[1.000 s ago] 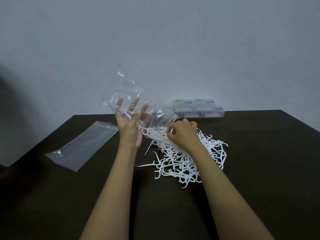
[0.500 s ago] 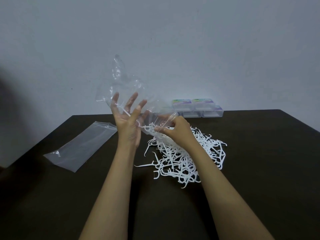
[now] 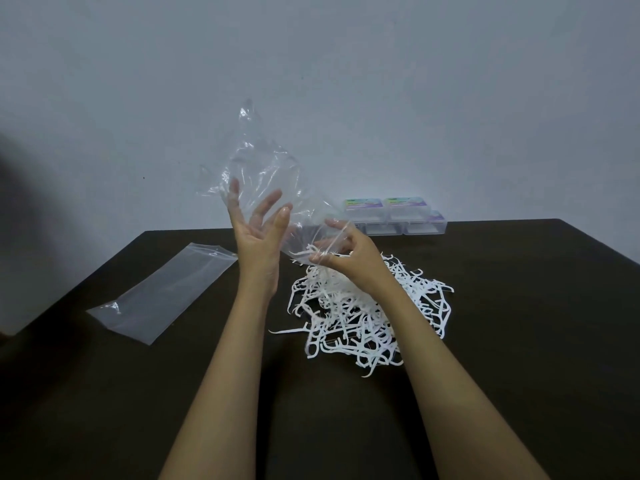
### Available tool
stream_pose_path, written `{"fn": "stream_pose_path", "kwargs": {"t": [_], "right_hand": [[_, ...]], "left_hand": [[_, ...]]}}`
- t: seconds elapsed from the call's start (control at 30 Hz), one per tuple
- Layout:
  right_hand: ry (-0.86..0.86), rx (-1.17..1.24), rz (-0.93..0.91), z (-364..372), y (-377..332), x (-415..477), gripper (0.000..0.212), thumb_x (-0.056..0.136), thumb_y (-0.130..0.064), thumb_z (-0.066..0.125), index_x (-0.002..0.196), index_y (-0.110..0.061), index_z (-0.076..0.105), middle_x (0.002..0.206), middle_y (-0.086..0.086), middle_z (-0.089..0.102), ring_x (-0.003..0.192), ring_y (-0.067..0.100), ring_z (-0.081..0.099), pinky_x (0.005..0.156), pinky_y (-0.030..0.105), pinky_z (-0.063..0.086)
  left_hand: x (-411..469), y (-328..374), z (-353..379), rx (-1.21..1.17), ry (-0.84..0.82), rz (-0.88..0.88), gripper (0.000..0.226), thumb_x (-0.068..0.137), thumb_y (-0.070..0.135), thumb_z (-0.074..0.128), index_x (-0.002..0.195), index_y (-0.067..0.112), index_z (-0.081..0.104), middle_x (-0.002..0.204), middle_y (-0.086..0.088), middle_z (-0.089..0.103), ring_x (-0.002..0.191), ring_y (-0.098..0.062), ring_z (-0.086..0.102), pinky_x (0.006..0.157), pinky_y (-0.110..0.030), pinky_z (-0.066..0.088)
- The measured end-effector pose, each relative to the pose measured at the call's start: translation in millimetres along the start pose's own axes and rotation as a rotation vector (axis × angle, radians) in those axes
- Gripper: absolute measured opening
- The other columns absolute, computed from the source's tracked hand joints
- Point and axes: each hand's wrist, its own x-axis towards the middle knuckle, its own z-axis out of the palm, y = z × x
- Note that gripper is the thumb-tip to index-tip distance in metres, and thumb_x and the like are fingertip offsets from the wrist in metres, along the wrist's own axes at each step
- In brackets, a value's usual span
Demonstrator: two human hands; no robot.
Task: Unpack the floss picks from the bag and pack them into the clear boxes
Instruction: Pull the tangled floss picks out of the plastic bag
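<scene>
Your dark table [image 3: 519,358] fills the lower frame. Above its centre you hold the clear bag [image 3: 263,161] upended. It looks nearly drained, with only a few picks at its mouth. Below, centre right, most floss picks [image 3: 367,317] lie in a loose heap. A second bag [image 3: 162,296] lies flat at left. The clear boxes [image 3: 391,216] sit stacked at the far edge, so packing looks wholly ahead of you. Your left hand [image 3: 258,237] props the bag with straight, spread fingers, while your right hand [image 3: 349,258] pinches its mouth.
</scene>
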Motion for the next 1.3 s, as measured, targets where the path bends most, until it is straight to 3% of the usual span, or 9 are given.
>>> {"fn": "stream_pose_path", "kwargs": {"t": [0.2,0.33,0.53,0.67,0.8,0.9,1.03,1.13,1.3], "right_hand": [[0.009,-0.017,0.007,0,3,1,0.075,0.07,-0.026,0.078,0.135,-0.024,0.041,0.12,0.004,0.06,0.107,0.016,0.058,0.084,0.019,0.046],[0.006,-0.046,-0.003,1,2,0,0.07,0.074,-0.015,0.076,0.134,-0.023,0.04,0.093,-0.014,0.058,0.087,0.008,0.061,0.085,0.03,0.051],[0.082,-0.21,-0.041,3,12,8,0.057,0.082,-0.011,0.064,0.131,-0.03,0.043,0.073,-0.011,0.057,0.075,0.007,0.055,0.097,0.052,0.041],[0.118,-0.232,-0.112,4,8,9,0.048,0.085,-0.006,0.055,0.127,-0.029,0.05,0.09,-0.01,0.056,0.082,0.007,0.05,0.097,0.054,0.039],[0.079,-0.117,-0.101,2,2,5,0.044,0.088,-0.006,0.047,0.122,-0.034,0.054,0.123,-0.002,0.045,0.114,0.018,0.045,0.101,0.047,0.039],[0.063,0.122,-0.103,0,-12,-1,0.034,0.096,-0.023,0.033,0.122,-0.029,0.055,0.132,-0.004,0.047,0.115,0.009,0.047,0.09,0.016,0.037],[0.131,0.247,-0.098,-4,-11,-2,0.056,0.079,-0.075,0.029,0.113,-0.041,0.057,0.123,0.002,0.059,0.11,0.013,0.054,0.096,0.033,0.037],[0.191,0.304,-0.053,-7,-9,0,0.036,0.093,-0.047,0.043,0.118,-0.027,0.058,0.107,0.001,0.062,0.096,0.009,0.056,0.084,0.025,0.042],[0.242,0.316,-0.034,-11,3,6,0.035,0.089,-0.013,0.059,0.123,-0.02,0.055,0.064,-0.004,0.045,0.063,0.013,0.045,0.062,0.012,0.047]], "left_hand": [[0,0,-1,-0.024,-0.009,-0.02,0.07,0.088,0.012,0.057,0.14,0.038,0.018,0.122,-0.003,0.056,0.109,-0.018,0.06,0.092,-0.044,0.05],[0,-2,-2,-0.034,-0.008,-0.03,0.059,0.092,0.007,0.052,0.133,0.038,0.025,0.12,-0.002,0.058,0.107,-0.019,0.061,0.089,-0.043,0.052],[1,-2,-4,-0.094,0.021,-0.035,0.053,0.093,0.007,0.05,0.131,0.036,0.027,0.116,-0.002,0.058,0.105,-0.019,0.061,0.087,-0.043,0.053],[1,-2,-4,-0.185,0.051,-0.064,0.049,0.093,0.009,0.049,0.125,0.039,0.03,0.116,-0.003,0.058,0.104,-0.019,0.061,0.083,-0.04,0.055],[2,-3,-4,-0.283,0.058,-0.09,0.052,0.086,0.014,0.054,0.125,0.037,0.029,0.116,-0.003,0.058,0.102,-0.019,0.063,0.079,-0.041,0.056],[4,-5,-4,-0.338,0.038,-0.132,0.051,0.091,0.007,0.05,0.126,0.035,0.028,0.115,-0.006,0.057,0.098,-0.022,0.064,0.075,-0.042,0.056],[3,-9,-3,-0.371,-0.018,-0.227,0.058,0.079,0.008,0.063,0.12,0.038,0.034,0.12,-0.012,0.056,0.093,-0.025,0.068,0.075,-0.045,0.057],[5,-11,-7,-0.364,-0.042,-0.31,0.096,0.048,0.032,0.088,0.127,0.032,0.034,0.121,-0.012,0.058,0.096,-0.032,0.067,0.077,-0.051,0.055],[5,-8,-14,-0.373,0.021,-0.362,0.133,0.025,0.061,0.086,0.139,0.025,0.027,0.122,-0.008,0.056,0.105,-0.029,0.063,0.081,-0.054,0.053]]}}
